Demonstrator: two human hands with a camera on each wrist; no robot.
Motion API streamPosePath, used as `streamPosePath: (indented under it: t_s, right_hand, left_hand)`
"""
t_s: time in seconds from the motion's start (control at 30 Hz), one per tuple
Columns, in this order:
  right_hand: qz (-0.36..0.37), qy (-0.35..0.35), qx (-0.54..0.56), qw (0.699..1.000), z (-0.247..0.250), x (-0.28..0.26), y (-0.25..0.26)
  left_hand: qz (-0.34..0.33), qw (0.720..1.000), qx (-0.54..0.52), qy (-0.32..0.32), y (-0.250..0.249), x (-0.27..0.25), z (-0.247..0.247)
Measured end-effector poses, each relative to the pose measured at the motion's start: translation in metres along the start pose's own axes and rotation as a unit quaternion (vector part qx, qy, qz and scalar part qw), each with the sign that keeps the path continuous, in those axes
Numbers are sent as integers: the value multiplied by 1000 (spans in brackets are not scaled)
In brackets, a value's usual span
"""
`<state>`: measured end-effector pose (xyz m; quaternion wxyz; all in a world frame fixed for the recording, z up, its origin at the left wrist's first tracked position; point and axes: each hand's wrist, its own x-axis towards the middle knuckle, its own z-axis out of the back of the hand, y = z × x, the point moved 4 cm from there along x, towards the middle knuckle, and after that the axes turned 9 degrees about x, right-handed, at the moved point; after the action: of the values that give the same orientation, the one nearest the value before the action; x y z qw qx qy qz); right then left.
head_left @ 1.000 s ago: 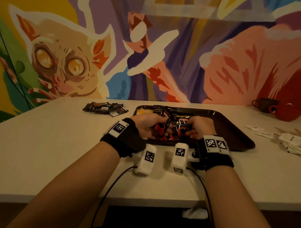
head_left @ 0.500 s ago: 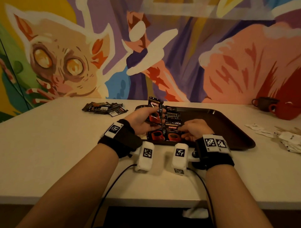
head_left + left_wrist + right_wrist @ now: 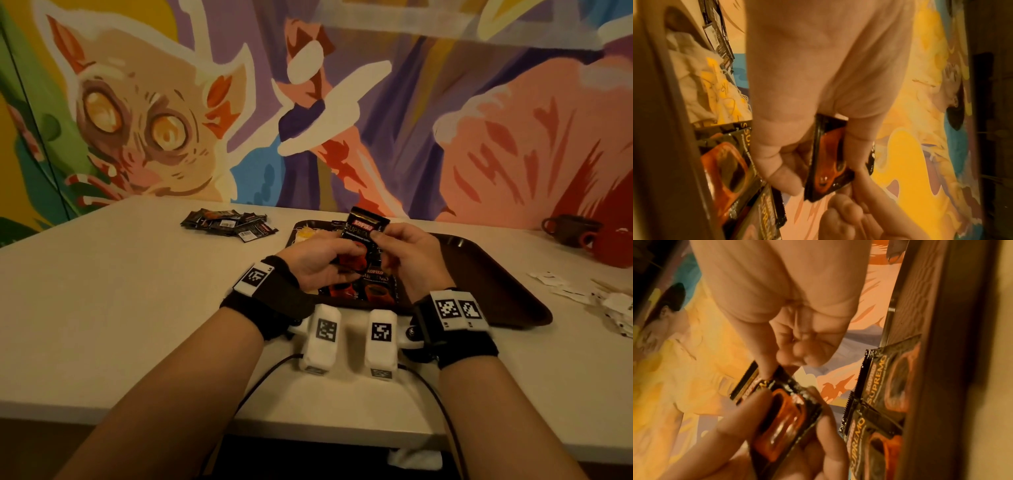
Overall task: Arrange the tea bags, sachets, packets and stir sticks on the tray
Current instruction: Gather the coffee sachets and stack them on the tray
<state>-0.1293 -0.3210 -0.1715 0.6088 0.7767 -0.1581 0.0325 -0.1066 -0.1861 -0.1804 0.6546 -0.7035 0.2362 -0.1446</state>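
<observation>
A black coffee sachet (image 3: 362, 229) with a red cup printed on it stands upright above the dark brown tray (image 3: 486, 270). My left hand (image 3: 320, 260) grips its lower part (image 3: 830, 164). My right hand (image 3: 404, 253) pinches its upper right edge (image 3: 764, 381). More of the same sachets (image 3: 371, 291) lie flat on the tray's near side, below both hands (image 3: 879, 402). Yellow-tagged tea bags (image 3: 306, 234) lie in the tray's far left corner (image 3: 711, 87).
A pile of dark sachets (image 3: 227, 224) lies on the white table (image 3: 120, 291) left of the tray. White packets (image 3: 613, 308) and stir sticks are scattered at the right. A brown cup (image 3: 568, 229) and a red cup (image 3: 613, 246) stand at the far right.
My left hand lifted one sachet off the tray and turned it upright. My right hand came up from the flat sachets and took hold of its upper edge.
</observation>
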Motion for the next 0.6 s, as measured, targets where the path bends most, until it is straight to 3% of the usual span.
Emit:
streamPosePath:
  t_s: [0.1, 0.23, 0.37, 0.43, 0.5, 0.6]
  right_hand:
    - [-52, -23, 14, 998, 4, 2, -4]
    - [-117, 9, -64, 991, 2, 2, -13]
    - [-169, 63, -123, 976, -8, -2, -21]
    - [-162, 79, -125, 975, -10, -2, -23]
    - [-109, 48, -137, 983, -6, 2, -21]
    - [-64, -80, -153, 983, 16, 10, -20]
  left_hand:
    - [-20, 1000, -8, -19, -6, -1, 4]
    - [-66, 984, -78, -148, -10, 0, 31]
    - [-42, 979, -68, -188, -5, -3, 39]
    - [-25, 979, -63, -192, -3, -3, 36]
    - [-14, 981, -63, -181, -1, -1, 32]
    - [1, 985, -59, -161, 2, 4, 26]
